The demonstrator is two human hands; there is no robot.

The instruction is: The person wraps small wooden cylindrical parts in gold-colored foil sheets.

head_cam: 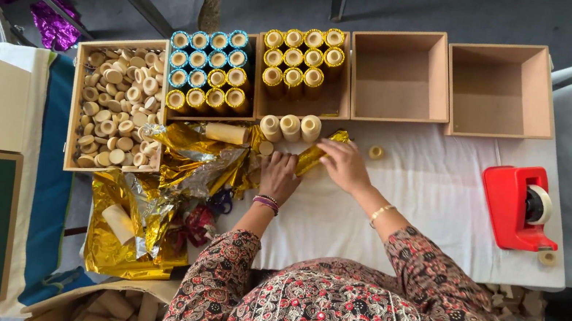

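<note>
My right hand [344, 164] pinches a gold foil strip [316, 156] on the bench [429, 194]; left hand [278, 176] lies flat, fingers spread, pressing foil nr 3 bare wooden cylinders [290, 127]. Looks like mid-wrap; next needs rolling foil tight, w/ tape dispenser [518, 206] well apart at right.

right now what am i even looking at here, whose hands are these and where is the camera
The single picture comes from a camera worn on a person's head, looking straight down at their own two bare hands. The left hand presses flat on the white cloth of the table. The right hand pinches a strip of gold foil beside three bare wooden spools. Behind them stand open wooden boxes: gold-wrapped spools, blue-and-gold ones, small wooden discs, and two empty boxes. A red tape dispenser sits to the right, crumpled gold foil sheets to the left.
</note>
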